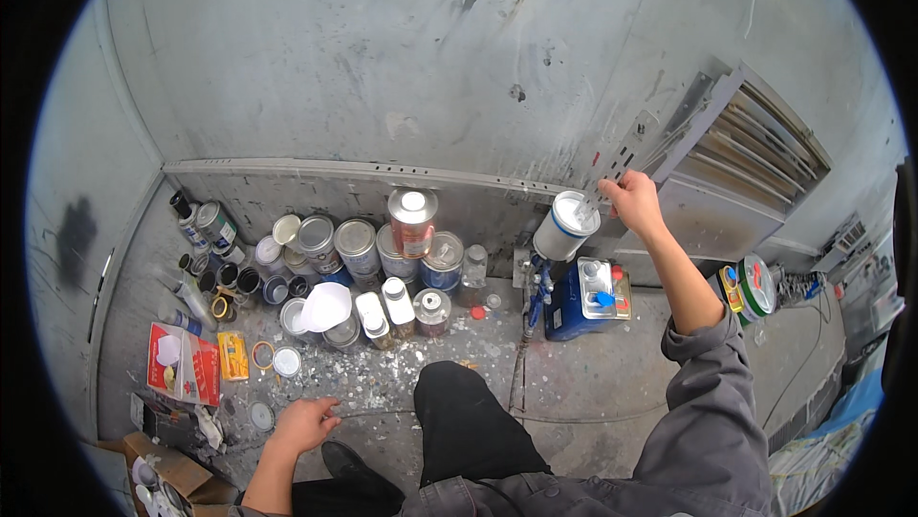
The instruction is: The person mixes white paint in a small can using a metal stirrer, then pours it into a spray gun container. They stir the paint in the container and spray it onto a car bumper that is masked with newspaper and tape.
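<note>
My right hand (631, 201) pinches a clear flat stirring stick (622, 149) with black and red marks. Its lower end reaches into a white cup (560, 234) with a blue band near the rim, and whitish material shows inside. Beneath the cup is a blue fitting (539, 289) that looks like part of a spray gun, with a hose (521, 364) running down from it. My left hand (304, 423) hangs low above the paint-spattered floor. Its fingers are loosely bent and apart, holding nothing; a round lid (261, 416) lies nearest to it.
Several paint cans (357, 244) and white-capped bottles (398, 299) crowd along the wall at left. A blue rectangular can (574, 311) stands right of the fitting. Farther left are a red and white box (196, 364) and a yellow packet (232, 355). A louvred vent (755, 149) juts out at right.
</note>
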Motion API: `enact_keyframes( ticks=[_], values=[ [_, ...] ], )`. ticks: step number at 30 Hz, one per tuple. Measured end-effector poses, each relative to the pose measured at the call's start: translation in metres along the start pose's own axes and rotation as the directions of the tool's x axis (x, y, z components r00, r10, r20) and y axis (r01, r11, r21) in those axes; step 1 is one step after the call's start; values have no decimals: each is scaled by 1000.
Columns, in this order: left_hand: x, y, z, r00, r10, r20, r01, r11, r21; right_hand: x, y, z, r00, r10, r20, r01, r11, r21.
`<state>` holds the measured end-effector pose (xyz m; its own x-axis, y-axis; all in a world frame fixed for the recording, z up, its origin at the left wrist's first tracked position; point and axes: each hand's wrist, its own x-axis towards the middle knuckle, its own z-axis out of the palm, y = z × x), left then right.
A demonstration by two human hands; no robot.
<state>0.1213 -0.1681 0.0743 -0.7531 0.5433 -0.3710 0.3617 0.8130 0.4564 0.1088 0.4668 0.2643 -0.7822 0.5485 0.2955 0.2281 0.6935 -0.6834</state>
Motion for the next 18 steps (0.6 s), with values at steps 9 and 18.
enact_keyframes(
  ticks=[9, 18],
  values=[
    [0, -4, 1, 1000, 4, -5, -4, 1000, 7, 16, 1, -1, 998, 36, -52, -32, 997, 75],
    [-4, -5, 1, 1000, -3, -2, 3, 1000, -4, -6, 3, 2, 1000, 23, 8, -23, 998, 60]
  ],
)
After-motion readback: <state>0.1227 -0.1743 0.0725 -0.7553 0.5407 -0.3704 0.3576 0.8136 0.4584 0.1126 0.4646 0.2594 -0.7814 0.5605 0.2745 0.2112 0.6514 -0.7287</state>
